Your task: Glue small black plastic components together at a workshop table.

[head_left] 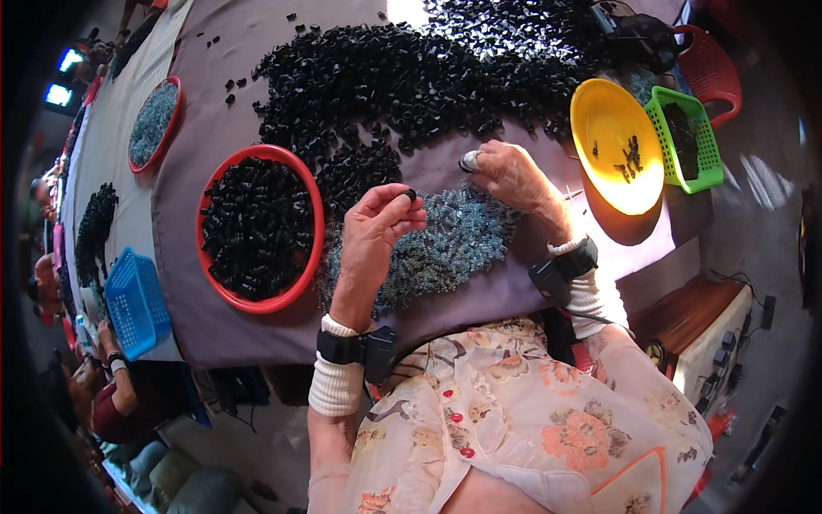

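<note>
My left hand is raised over the table, with thumb and forefinger pinched on a small black plastic piece. To its right, my right hand has its fingers curled together. A white wrapping covers one of its fingertips, and whatever lies inside the fingers is hidden. Below and between both hands spreads a heap of small clear bluish pieces. Beyond them lies a large heap of black plastic pieces, reaching down close to my left hand.
At left stands a red-rimmed basin full of black pieces; a smaller red basin holds clear ones. A yellow bowl and green basket sit at right. A blue basket is near another person at far left.
</note>
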`<state>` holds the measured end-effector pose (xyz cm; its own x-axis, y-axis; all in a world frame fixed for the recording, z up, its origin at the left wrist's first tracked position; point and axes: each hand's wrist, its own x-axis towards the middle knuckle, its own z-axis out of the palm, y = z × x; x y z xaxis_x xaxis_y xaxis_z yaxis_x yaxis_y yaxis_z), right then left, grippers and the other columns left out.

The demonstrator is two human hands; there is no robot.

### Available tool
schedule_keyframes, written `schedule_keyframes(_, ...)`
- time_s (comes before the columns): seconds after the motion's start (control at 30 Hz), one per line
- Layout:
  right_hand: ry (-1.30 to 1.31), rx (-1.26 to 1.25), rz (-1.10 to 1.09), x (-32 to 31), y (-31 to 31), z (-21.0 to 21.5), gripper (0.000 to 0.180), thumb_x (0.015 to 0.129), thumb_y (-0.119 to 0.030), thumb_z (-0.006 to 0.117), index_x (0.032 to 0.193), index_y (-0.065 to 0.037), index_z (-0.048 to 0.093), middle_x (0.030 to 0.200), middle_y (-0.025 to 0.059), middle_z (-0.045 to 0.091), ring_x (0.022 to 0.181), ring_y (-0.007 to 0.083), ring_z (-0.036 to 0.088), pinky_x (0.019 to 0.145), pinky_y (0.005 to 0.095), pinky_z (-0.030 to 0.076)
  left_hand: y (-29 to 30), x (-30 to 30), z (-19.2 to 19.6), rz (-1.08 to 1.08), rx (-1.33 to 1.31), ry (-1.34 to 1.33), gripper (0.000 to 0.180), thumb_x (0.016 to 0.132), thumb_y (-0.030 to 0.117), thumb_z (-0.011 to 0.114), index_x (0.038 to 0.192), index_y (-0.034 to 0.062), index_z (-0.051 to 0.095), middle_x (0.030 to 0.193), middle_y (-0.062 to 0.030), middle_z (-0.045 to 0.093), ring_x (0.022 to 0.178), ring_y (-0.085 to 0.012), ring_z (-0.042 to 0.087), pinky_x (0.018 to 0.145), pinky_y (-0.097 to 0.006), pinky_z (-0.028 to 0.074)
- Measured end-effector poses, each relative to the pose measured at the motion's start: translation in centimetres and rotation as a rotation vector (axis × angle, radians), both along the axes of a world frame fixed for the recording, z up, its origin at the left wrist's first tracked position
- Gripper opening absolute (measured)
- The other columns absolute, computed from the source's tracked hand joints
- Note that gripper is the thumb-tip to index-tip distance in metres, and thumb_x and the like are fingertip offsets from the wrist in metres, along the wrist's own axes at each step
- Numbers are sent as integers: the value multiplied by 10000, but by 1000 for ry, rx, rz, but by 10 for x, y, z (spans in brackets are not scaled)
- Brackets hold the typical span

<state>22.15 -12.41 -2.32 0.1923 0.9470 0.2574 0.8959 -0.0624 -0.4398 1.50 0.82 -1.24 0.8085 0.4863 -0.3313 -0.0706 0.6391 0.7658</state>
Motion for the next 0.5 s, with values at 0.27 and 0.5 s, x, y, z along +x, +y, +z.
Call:
schedule_keyframes(0.27, -218, -45, 48, -1, 13, -14, 103, 723, -92, 625, 779, -69, 541, 737, 88, 532, 747, 278, 551, 651, 375, 437, -1, 6, 1, 5, 4, 13, 181, 895, 65, 559, 1062, -3, 571, 926, -124, 642, 813, -185, 638, 733, -310, 538)
schedule_keyframes(0.5, -73, -1, 2, -5, 16, 0, 116, 727, -113, 613, 767, -52, 523, 729, 110, 568, 722, 279, 568, 679, 404, 423, -1, 8, 0, 4, -70, -48, 187, 894, 84, 574, 1052, -16, 578, 913, -110, 636, 777, -167, 639, 711, -278, 545)
